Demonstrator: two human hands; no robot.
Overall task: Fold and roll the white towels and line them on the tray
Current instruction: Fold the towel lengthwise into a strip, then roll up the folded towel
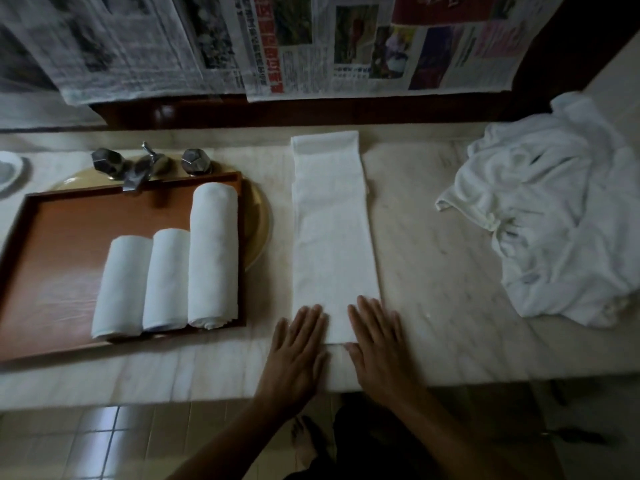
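A white towel [332,223], folded into a long narrow strip, lies flat on the marble counter and runs away from me. My left hand [296,355] and my right hand [377,344] lie flat with straight fingers on its near end, side by side. To the left stands a brown wooden tray [65,237]. Three rolled white towels [166,278] lie side by side along its right part, the rightmost one longer than the others. A heap of loose white towels [543,216] sits on the counter at the right.
Metal faucet handles and a spout [145,168] stand behind the tray over a yellowish basin [258,223]. Newspaper sheets [277,43] hang on the wall behind. The counter's front edge is just below my hands, with tiled floor and my feet beneath.
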